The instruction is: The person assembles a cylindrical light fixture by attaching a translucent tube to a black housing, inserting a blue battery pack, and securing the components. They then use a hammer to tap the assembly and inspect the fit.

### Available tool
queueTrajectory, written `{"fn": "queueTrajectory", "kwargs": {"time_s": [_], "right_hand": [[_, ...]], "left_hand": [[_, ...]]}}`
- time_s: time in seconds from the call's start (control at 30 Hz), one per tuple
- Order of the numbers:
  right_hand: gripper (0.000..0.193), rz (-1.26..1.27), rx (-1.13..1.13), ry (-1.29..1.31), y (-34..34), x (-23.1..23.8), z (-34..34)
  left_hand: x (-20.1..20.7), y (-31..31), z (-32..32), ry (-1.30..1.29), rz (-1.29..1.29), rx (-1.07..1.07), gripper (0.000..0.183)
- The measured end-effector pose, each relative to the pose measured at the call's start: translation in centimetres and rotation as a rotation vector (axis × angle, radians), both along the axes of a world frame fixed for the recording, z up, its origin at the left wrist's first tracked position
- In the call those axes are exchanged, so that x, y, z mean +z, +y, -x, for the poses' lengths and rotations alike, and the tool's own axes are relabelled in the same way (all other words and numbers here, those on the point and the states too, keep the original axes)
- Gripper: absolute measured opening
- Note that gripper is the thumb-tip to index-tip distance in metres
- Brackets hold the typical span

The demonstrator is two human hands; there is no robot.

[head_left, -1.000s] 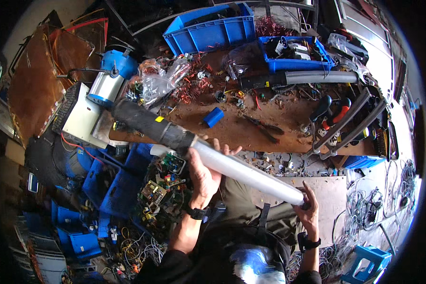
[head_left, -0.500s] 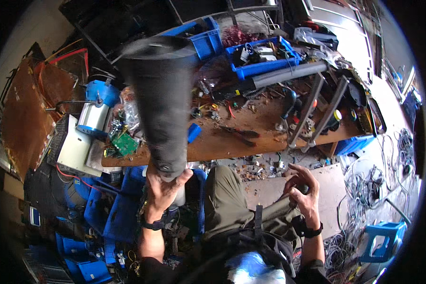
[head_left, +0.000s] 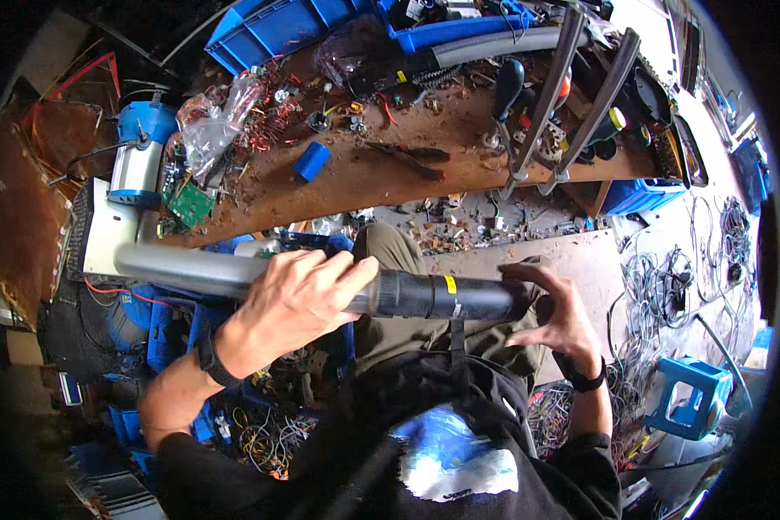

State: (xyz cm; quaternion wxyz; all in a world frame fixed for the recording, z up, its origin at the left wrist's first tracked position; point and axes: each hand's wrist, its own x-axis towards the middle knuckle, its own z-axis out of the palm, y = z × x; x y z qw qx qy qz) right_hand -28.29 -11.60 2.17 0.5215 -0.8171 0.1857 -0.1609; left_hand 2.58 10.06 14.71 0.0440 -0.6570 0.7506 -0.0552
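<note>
A long tube [head_left: 208,270], grey metal on the left and black with a small yellow label on the right, lies level across my lap. My left hand [head_left: 299,295] is wrapped over its grey middle, just left of the black section. Around the black right end of the tube, my right hand [head_left: 556,312] is curved, fingers above and thumb below. Its thumb stands apart from the tube; whether the fingers touch is unclear. Beyond my hands, the wooden bench [head_left: 251,204] carries a short blue cylinder [head_left: 312,161] and red-handled pliers [head_left: 416,156].
Two upright metal bars [head_left: 594,113] stand at the bench's right. A blue bin [head_left: 277,26] and a motor-like silver and blue cylinder [head_left: 139,152] are farther off. Cables [head_left: 667,269] cover the right floor near a blue stool [head_left: 689,394]. Blue crates sit below left.
The tube has swung from pointing up and away to lying level across my lap. My left hand now grips it from above; my right hand has come up around its end. The view has shifted.
</note>
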Motion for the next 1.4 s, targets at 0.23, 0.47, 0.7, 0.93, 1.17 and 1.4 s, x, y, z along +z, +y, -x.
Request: {"fn": "queueTrajectory", "kwargs": {"time_s": [0.23,0.47,0.7,0.93,1.17,1.4], "right_hand": [[0.072,0.156,0.208,0.23,1.9,-2.8,-1.5],[0.066,0.238,0.179,0.219,3.0,-4.8,-0.7],[0.067,0.278,0.213,0.167,4.6,-6.2,-1.7],[0.069,0.237,0.286,0.195,5.2,-5.8,-3.0],[0.065,-0.01,0.308,0.004,4.8,-5.8,-3.4],[0.073,-0.261,0.258,-0.005,4.6,-4.7,-2.9]], "left_hand": [[-1.6,-3.4,1.9,-0.246,-0.065,-0.211,0.053],[-1.0,-5.8,1.6,-0.145,-0.204,-0.282,0.045],[1.0,-7.0,0.1,0.003,-0.314,-0.36,0.044],[2.0,-8.9,-0.5,-0.009,-0.579,-0.273,0.042],[2.8,-8.3,-0.2,0.03,-0.15,-0.255,0.062],[-5.1,-5.1,2.3,1.232,0.441,0.321,0.095]]}}
